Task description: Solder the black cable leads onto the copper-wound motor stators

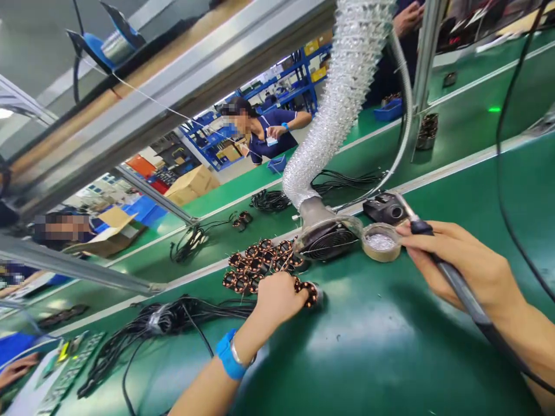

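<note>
My left hand (281,297), with a blue wrist strap (231,353), is closed at a copper-wound motor stator (313,294) on the green bench. Its fingers wrap the near side of that stator and are partly hidden. Right behind it is a cluster of several similar stators (255,263), with thin wire ends sticking up. My right hand (459,266) grips a soldering iron (462,289), its metal tip pointing up and left. The fingertips are at the rim of a shallow round container (382,252) of silvery material; whether they touch it I cannot tell.
A silver flexible duct (333,110) ends in a hood over a dark round grille (332,242). Beside it sits a black iron stand (384,209). Bundled black cables (173,320) lie at left. Across the bench a person (269,136) works; another person's hand (19,370) shows lower left.
</note>
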Tool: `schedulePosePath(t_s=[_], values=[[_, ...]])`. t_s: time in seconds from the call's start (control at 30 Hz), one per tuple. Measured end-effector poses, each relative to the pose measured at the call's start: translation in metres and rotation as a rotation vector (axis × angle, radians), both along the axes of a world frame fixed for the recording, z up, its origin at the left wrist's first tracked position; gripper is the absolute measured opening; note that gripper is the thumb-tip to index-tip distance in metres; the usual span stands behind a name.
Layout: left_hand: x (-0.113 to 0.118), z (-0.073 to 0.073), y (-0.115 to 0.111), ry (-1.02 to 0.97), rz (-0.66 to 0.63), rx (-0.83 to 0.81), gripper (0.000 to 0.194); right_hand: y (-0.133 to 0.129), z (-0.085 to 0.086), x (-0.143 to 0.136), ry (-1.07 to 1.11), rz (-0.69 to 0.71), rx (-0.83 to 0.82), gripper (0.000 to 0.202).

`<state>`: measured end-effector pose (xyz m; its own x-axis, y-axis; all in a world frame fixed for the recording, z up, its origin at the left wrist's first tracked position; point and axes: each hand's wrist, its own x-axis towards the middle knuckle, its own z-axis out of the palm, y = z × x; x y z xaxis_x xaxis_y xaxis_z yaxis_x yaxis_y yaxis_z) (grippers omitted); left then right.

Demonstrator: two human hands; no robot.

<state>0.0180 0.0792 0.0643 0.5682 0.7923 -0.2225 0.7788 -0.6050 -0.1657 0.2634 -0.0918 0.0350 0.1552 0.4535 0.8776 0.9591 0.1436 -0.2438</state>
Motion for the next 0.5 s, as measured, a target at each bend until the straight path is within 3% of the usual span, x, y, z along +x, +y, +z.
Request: schedulePosePath(t_s=[0.13,0.27,0.4,0.5], values=[[0.016,-0.011,-0.004,-0.066,0.089,0.042,0.058,-0.009,-0.011,0.022,0.0,-0.064,-0.044,0.028],[-0.015,0.004,-0.012,-0.306,0.08,-0.005,0.049,-0.021,-0.035,0.035,-0.105,0.046,-0.147,0.032],[-0.062,0.01,-0.045,-0.555,-0.1,-0.256,0.033,-0.029,-0.06,0.04,-0.137,0.11,-0.349,0.029],[-0.073,-0.005,-0.076,-0.578,-0.272,-0.498,0.045,-0.034,-0.065,0.049,-0.111,0.037,-0.393,0.028]])
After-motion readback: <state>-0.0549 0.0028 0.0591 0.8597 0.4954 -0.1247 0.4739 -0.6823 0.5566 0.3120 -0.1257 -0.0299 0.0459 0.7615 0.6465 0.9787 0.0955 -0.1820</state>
